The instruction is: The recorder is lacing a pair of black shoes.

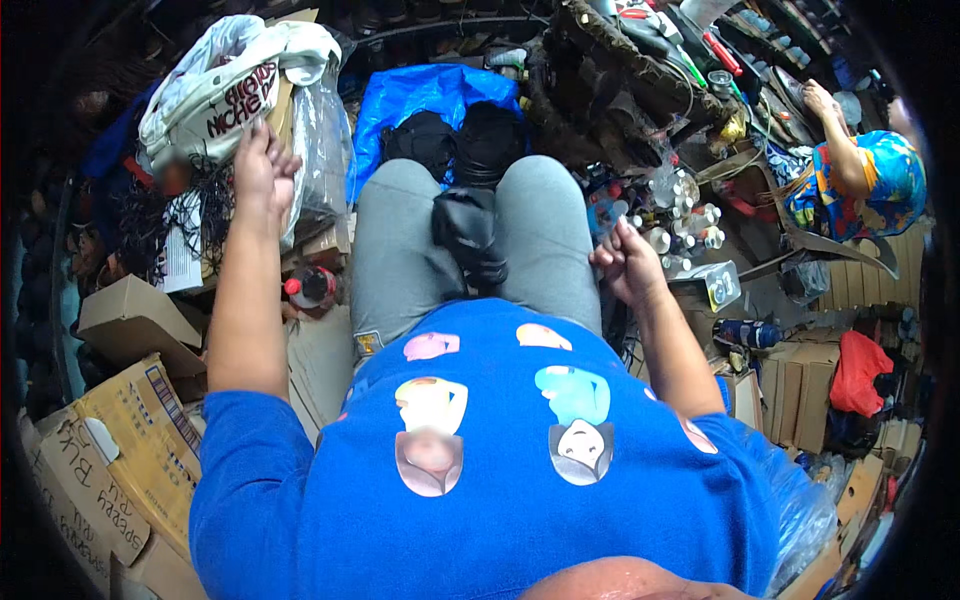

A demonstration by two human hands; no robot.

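Observation:
A black fabric item, perhaps a shoe (468,238), rests in my lap between my grey-trousered thighs. My left hand (264,172) is raised out to the left, beside a white printed cloth bag (240,95) and a tangle of black cords (200,215). Its fingers are curled in; what they pinch, if anything, is too small to see. Out past my right knee, my right hand (630,265) is closed with thumb and forefinger together, near a cluster of small bottles (685,225). Whatever it holds does not show. Neither hand touches the black item.
A blue plastic sheet (400,95) with black items lies beyond my knees. Cardboard boxes (140,320) and a red-capped bottle (312,287) stand at left. At right are a blue can (748,333), a red bag (860,372) and another person in a colourful shirt (875,185).

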